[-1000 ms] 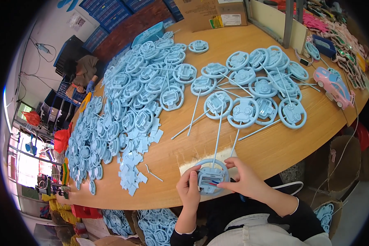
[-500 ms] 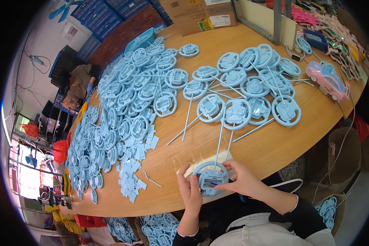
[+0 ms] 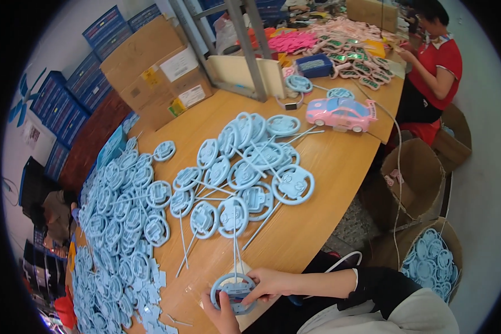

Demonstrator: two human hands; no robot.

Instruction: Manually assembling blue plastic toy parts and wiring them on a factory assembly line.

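A light-blue toy steering wheel (image 3: pixel 235 288) is in both my hands, low in the view. Its left rim is gripped by my left hand (image 3: pixel 221 316), thumb along the edge. My right hand (image 3: pixel 268 283) holds the right side, fingers at the opening in the middle. Something small and dark with a bit of red shows in that opening; I cannot make out what it is. Thin blue rods reach away from the wheel toward a group of similar wheels (image 3: pixel 232 217) just beyond. Under the held wheel lies a pale pad (image 3: pixel 256 312).
A large heap of blue wheel parts (image 3: pixel 122 222) covers the table's left side. Flat blue pieces (image 3: pixel 150 284) lie near it. A pink toy car (image 3: pixel 340 114) stands by the right edge. Cardboard boxes (image 3: pixel 412 172) stand right. Another person in red (image 3: pixel 441 67) sits beyond.
The view has swung to the right, so table things sit further left and a person in red comes into sight. Both my hands still hold the steering wheel.
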